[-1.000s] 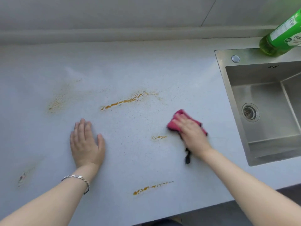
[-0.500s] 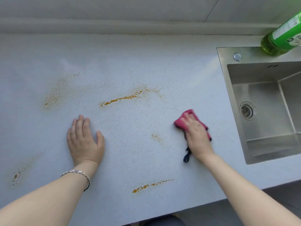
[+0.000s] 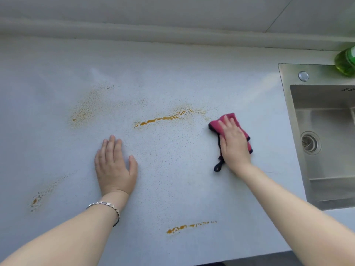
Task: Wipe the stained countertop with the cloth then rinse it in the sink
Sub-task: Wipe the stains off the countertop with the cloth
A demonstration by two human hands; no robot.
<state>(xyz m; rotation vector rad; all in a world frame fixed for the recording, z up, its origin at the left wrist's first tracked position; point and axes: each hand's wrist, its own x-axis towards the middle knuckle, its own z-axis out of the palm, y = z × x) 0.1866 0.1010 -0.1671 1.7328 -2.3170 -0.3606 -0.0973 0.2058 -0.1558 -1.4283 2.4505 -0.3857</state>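
Note:
A pale grey countertop (image 3: 172,70) carries several orange-brown stains: a long streak (image 3: 163,118) in the middle, a speckled patch (image 3: 84,110) to the left, a small one (image 3: 35,201) at the far left, and a streak (image 3: 184,227) near the front edge. My right hand (image 3: 233,143) presses flat on a pink cloth (image 3: 216,124) with a dark trim and loop, just right of the long streak. My left hand (image 3: 114,166) lies flat on the counter, fingers apart, holding nothing. The steel sink (image 3: 288,104) sits at the right.
A green bottle (image 3: 345,61) lies on the sink's back rim at the far right. The sink drain (image 3: 310,143) shows in the basin. A wall ledge (image 3: 172,33) runs along the back. The counter's front edge crosses the bottom right.
My right hand has slid the cloth away from me and rightwards, and the small stain that lay to its left is wiped away. My left hand stays flat in place.

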